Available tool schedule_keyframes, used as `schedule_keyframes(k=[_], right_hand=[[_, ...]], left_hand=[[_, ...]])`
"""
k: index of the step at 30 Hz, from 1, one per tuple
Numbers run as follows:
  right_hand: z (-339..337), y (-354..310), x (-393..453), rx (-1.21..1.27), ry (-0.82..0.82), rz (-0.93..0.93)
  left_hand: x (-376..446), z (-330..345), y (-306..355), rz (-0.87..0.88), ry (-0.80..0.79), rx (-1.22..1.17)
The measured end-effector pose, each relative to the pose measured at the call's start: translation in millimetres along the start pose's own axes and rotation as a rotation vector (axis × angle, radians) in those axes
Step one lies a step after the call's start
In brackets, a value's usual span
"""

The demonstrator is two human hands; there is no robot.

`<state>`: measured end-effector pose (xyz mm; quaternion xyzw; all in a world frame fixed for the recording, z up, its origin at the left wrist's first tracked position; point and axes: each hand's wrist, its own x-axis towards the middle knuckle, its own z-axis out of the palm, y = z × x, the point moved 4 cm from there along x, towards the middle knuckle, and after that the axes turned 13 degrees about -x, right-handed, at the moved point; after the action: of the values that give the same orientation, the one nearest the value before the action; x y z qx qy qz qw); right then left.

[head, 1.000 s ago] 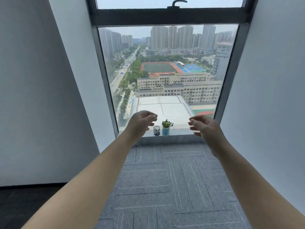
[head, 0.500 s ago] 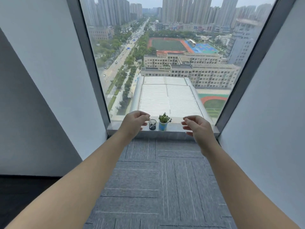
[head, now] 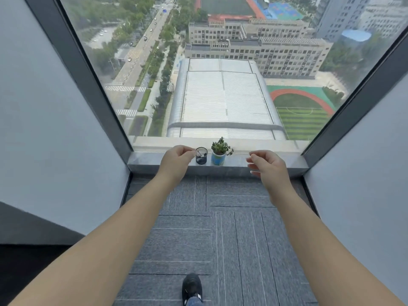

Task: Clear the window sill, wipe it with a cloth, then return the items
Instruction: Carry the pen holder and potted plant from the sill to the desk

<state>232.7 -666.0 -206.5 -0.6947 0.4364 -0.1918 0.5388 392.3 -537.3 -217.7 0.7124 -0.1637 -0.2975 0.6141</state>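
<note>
A low grey window sill (head: 276, 161) runs along the foot of a tall window. On it stand a small dark mesh pen cup (head: 201, 156) and, just right of it, a small green plant in a blue and white pot (head: 218, 153). My left hand (head: 175, 161) hovers just left of the pen cup, fingers curled, holding nothing. Further along, my right hand (head: 268, 167) is held out to the right of the plant, fingers loosely curled and apart, empty. No cloth is in view.
Grey carpet tiles (head: 231, 228) cover the floor up to the sill. Light walls (head: 55, 129) close in on both sides, making a narrow alcove. My dark shoe (head: 191, 286) shows at the bottom. The dark window frame (head: 92, 85) slants on each side.
The view has tilted down and come closer to the sill. Both hands now reach nearer the pen cup and the plant; they hold nothing throughout.
</note>
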Motion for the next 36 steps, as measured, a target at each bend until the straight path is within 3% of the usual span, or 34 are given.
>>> schedule_keyframes(k=[10,16,24,36], right_hand=[[38,40,174,-0.025,-0.05,0.143],[75,96,285,-0.046,-0.095,0.19],[146,221,377,-0.115,-0.117,0.284],[251,455,518,-0.122,0.02,0.273]], left_hand=[[161,41,-50,-0.128,0.042,0.07],[262,60,-109,-0.191,0.07,0.058],[368,67,-249,-0.311,0.081,0.099],[523,89,-494,-0.217,0.104,0.001]])
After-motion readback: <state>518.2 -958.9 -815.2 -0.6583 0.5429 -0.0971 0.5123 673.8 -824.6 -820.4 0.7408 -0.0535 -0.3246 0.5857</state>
